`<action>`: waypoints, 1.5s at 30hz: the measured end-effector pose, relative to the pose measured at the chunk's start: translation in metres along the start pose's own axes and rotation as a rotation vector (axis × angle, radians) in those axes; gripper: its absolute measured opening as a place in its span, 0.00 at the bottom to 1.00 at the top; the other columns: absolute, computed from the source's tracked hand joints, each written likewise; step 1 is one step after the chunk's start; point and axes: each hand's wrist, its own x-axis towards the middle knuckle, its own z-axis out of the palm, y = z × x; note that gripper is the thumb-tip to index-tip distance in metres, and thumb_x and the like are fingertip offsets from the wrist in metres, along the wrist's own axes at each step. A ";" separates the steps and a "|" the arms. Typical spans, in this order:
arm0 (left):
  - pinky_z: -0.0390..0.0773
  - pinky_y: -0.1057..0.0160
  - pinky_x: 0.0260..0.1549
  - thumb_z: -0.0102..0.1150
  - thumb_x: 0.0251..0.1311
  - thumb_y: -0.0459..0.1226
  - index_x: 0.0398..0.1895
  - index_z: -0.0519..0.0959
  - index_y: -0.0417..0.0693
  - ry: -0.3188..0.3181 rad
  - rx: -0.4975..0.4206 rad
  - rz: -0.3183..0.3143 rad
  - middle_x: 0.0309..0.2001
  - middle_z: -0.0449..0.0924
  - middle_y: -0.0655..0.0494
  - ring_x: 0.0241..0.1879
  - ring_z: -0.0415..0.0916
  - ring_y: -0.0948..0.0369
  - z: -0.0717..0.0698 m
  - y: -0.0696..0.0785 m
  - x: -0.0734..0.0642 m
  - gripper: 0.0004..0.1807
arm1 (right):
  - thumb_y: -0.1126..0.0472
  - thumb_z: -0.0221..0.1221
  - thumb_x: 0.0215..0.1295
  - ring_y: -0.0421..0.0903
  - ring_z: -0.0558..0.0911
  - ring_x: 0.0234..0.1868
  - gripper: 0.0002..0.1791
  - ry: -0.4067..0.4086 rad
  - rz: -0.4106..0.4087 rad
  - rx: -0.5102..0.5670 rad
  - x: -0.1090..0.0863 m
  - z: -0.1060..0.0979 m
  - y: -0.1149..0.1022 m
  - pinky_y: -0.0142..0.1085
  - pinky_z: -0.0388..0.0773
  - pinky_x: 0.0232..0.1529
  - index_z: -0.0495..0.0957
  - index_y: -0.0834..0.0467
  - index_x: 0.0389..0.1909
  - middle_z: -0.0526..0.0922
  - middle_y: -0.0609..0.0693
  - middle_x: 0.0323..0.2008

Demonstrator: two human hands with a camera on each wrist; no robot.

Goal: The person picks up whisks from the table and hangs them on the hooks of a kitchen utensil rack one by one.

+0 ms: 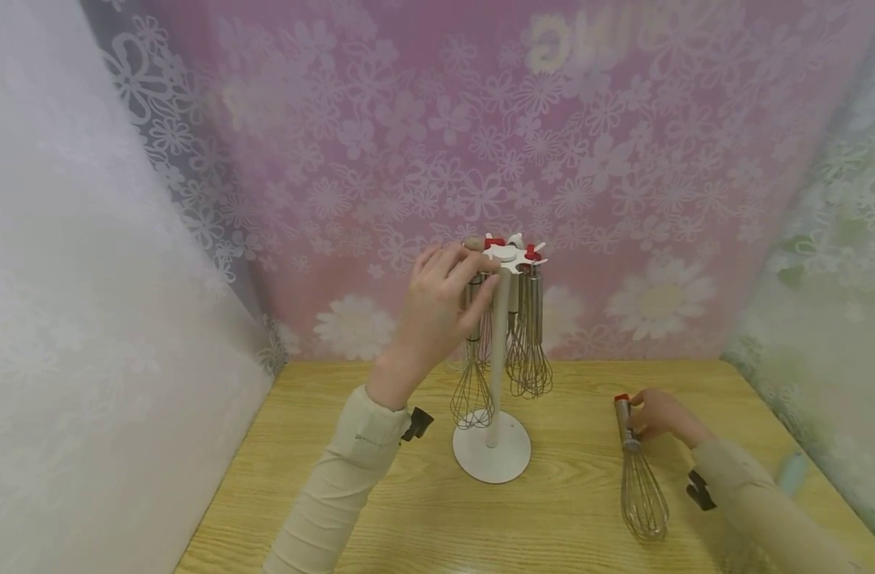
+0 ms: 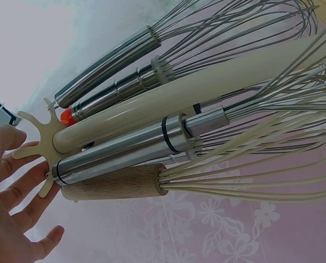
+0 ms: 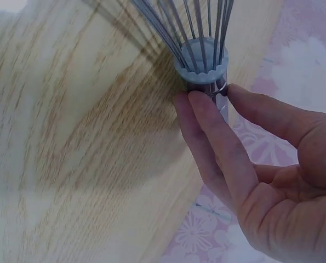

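A white stand (image 1: 496, 375) with a round base and a hooked top holds several hanging whisks. My left hand (image 1: 437, 299) is at its top, fingertips by the hooks, fingers loosely extended. Nearest that hand in the left wrist view hang a steel-handled whisk (image 2: 119, 156) with black bands and a wooden-handled whisk (image 2: 113, 185). To the right, my right hand (image 1: 663, 418) pinches the steel handle of another whisk (image 1: 631, 446), between thumb and fingers. Its red end points away and its wires toward me, low over the table. A pale grey collar (image 3: 201, 76) rings the base of the wires.
The wood-grain table (image 1: 566, 494) has flower-patterned sheets (image 1: 423, 135) behind it and on both sides. A pale blue object (image 1: 792, 473) lies near the right edge, partly behind the right sleeve. Each wrist carries a black camera mount (image 1: 417, 423).
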 end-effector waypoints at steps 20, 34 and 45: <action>0.67 0.50 0.64 0.59 0.72 0.40 0.46 0.83 0.47 -0.003 -0.006 0.002 0.41 0.79 0.55 0.39 0.76 0.58 -0.001 0.001 -0.001 0.08 | 0.73 0.62 0.62 0.63 0.88 0.36 0.31 -0.023 -0.015 0.172 0.001 0.017 -0.013 0.47 0.86 0.38 0.60 0.91 0.57 0.76 0.81 0.45; 0.66 0.49 0.65 0.60 0.71 0.40 0.45 0.83 0.47 0.005 -0.007 -0.008 0.41 0.80 0.55 0.43 0.77 0.56 0.000 0.001 0.000 0.07 | 0.72 0.61 0.67 0.62 0.88 0.39 0.30 -0.064 -0.065 0.193 0.001 0.030 -0.027 0.49 0.86 0.40 0.61 0.88 0.60 0.79 0.79 0.46; 0.66 0.50 0.65 0.59 0.71 0.39 0.45 0.83 0.47 0.011 -0.017 -0.001 0.42 0.80 0.54 0.42 0.77 0.57 0.000 0.001 0.000 0.07 | 0.71 0.61 0.67 0.57 0.88 0.36 0.30 -0.075 -0.056 0.181 0.007 0.036 -0.030 0.47 0.86 0.39 0.62 0.87 0.60 0.82 0.72 0.43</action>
